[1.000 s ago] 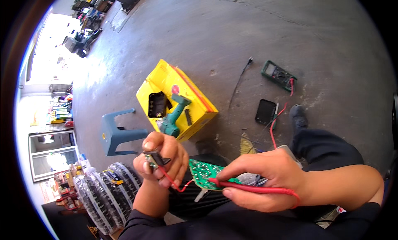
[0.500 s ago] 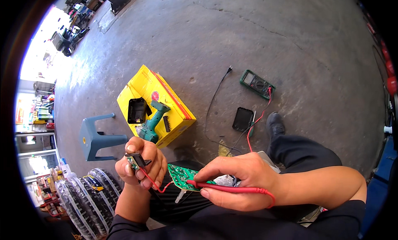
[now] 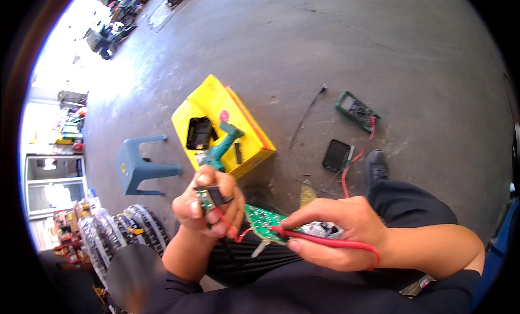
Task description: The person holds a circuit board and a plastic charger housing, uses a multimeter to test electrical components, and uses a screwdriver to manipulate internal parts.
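In my left hand is a small black plastic terminal piece with a bit of green board on it, pinched between thumb and fingers. A red wire runs from it toward a green circuit board between my hands. My right hand grips a red multimeter probe, its front end over the board's soldered side; whether the tip touches is too blurred to tell. Farther off on the floor, to the right, lies the green-edged multimeter, the red lead plugged in.
A yellow box ahead carries a teal cordless drill and an open black case. Left of it is a blue stool. Wrapped tires stand lower left. A black cover and a power cord lie on the floor.
The whole view has shifted, so everything sits farther right in the picture and is more blurred. Both hands keep their grips on the terminal piece and the probe.
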Motion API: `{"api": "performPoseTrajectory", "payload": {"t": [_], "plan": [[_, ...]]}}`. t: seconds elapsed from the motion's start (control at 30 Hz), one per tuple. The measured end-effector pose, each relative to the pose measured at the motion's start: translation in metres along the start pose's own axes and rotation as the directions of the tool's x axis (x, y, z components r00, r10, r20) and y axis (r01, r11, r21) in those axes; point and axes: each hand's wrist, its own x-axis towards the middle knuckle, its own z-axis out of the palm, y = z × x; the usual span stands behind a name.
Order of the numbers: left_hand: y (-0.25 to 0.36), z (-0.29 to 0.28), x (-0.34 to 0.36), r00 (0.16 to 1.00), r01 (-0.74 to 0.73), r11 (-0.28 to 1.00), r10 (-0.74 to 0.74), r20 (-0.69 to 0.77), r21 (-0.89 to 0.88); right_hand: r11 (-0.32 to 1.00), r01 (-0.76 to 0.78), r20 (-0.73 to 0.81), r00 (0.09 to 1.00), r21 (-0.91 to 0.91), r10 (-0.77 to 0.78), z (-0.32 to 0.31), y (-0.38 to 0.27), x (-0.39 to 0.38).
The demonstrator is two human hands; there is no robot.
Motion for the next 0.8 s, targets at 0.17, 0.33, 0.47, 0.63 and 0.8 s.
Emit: {"api": "performPoseTrajectory", "payload": {"t": [0.17,0.33,0.47,0.63,0.8], "plan": [[0.0009,-0.0012,0.0019,0.999,0.004,1.000,-0.005,0.040,0.006,1.000,0.013,0.002,1.000,-0.001,-0.013,0.0024,-0.0003,0.0010],[0.0004,-0.0015,0.0003,0.999,-0.004,1.000,0.004,0.035,0.001,1.000,0.010,0.020,1.000,-0.015,-0.010,0.0011,-0.0040,0.0019],[-0.0006,-0.0019,0.0014,1.000,-0.006,1.000,0.007,0.028,-0.004,1.000,0.006,0.012,1.000,-0.006,-0.006,-0.0003,-0.0053,0.0007],[0.0014,-0.0084,-0.0003,0.999,-0.002,1.000,0.003,0.040,-0.008,0.999,0.034,0.009,0.999,-0.024,-0.034,0.0000,0.0011,-0.0012],[-0.0024,-0.0034,0.0000,0.999,-0.036,0.999,0.036,-0.015,0.003,0.999,0.033,0.021,0.999,0.007,-0.033,-0.0012,0.0004,-0.0031]]}}
